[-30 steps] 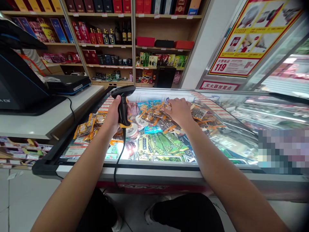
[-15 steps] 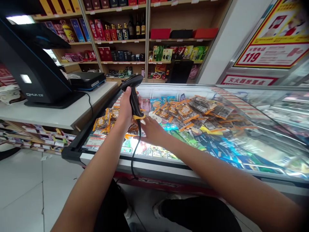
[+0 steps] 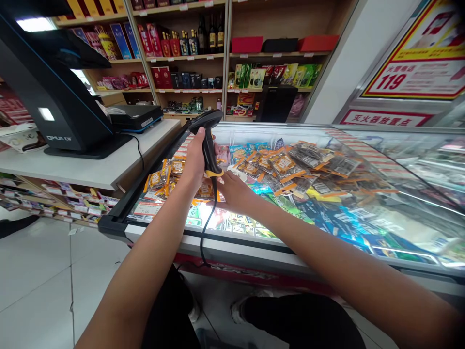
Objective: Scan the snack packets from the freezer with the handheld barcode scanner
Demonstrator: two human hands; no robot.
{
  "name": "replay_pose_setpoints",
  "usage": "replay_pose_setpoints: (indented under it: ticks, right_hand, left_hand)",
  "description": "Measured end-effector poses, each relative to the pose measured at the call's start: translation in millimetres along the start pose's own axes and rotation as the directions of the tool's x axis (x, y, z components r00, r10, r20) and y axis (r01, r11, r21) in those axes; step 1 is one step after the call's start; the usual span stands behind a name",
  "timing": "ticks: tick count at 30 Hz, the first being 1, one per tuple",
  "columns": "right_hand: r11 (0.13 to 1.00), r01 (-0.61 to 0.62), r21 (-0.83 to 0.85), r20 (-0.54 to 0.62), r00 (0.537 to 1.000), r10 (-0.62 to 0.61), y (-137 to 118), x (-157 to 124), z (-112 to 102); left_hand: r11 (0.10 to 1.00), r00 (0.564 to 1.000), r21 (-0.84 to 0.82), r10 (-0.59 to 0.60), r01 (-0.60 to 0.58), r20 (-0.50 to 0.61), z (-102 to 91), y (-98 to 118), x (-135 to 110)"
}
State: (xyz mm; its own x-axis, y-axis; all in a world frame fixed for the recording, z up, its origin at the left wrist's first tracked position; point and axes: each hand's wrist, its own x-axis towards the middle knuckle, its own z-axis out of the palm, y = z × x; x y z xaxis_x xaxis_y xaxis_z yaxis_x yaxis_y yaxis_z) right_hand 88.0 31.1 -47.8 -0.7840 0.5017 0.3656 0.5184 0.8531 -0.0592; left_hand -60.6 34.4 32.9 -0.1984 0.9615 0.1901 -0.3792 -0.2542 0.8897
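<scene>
Left grip (image 3: 196, 154) round scanner (image 3: 209, 150), nearly upright, head (image 3: 207, 119) uppermost

Recorded on barcode scanner (image 3: 209, 150): black body, yellow trim at foot of handle. On scanner cable (image 3: 204, 237): plain black. On snack packets (image 3: 285, 166): orange edging over dark brown. On display chest (image 3: 236, 245): light grey rim, red lower panel. On strip at chest's right (image 3: 374, 152): red and white stripes. On monitor stand (image 3: 69, 104): black with thin blue line. On countertop (image 3: 83, 169): white. On wall poster (image 3: 428, 72): yellow over white, red numerals.
</scene>
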Motion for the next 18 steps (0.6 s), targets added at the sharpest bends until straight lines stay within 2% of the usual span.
replay_pose_setpoints:
  ticks: [4, 7, 8, 10, 12, 15, 18]
  right_hand:
    - [0.989, -0.042, 0.141, 0.029, 0.999, 0.038, -1, -1, -12]
    - [0.91, -0.225, 0.349, 0.11, 0.974, 0.198, 6, -2, -25]
    - [0.846, -0.314, 0.43, 0.148, 0.949, 0.277, 11, -4, -29]
    - [0.667, -0.458, 0.588, 0.234, 0.885, 0.402, 23, -6, -35]
    - [0.48, -0.498, 0.722, 0.277, 0.844, 0.459, 38, -9, -37]
    - [0.246, -0.414, 0.876, 0.237, 0.816, 0.528, 58, -10, -34]
    - [0.03, -0.251, 0.968, 0.186, 0.785, 0.591, 69, -8, -33]
  left_hand:
    - [1.0, 1.0, 0.023, 0.001, -0.001, 0.013, -1.0, -2, 2]
    - [0.998, 1.0, 0.056, 0.0, -0.001, 0.012, -1.3, -3, 3]
    - [0.998, 1.0, 0.065, 0.003, -0.004, 0.015, -1.0, -2, 3]
    - [0.997, 1.0, 0.075, 0.013, -0.015, 0.022, 0.4, -1, 2]
    - [0.997, 0.999, 0.077, 0.025, -0.028, 0.039, 2.5, 1, 0]
    - [0.994, 0.994, 0.09, 0.058, -0.066, 0.089, 4.1, 3, -5]
    - [0.985, 0.976, 0.142, 0.071, -0.101, 0.205, 0.2, 0, -6]
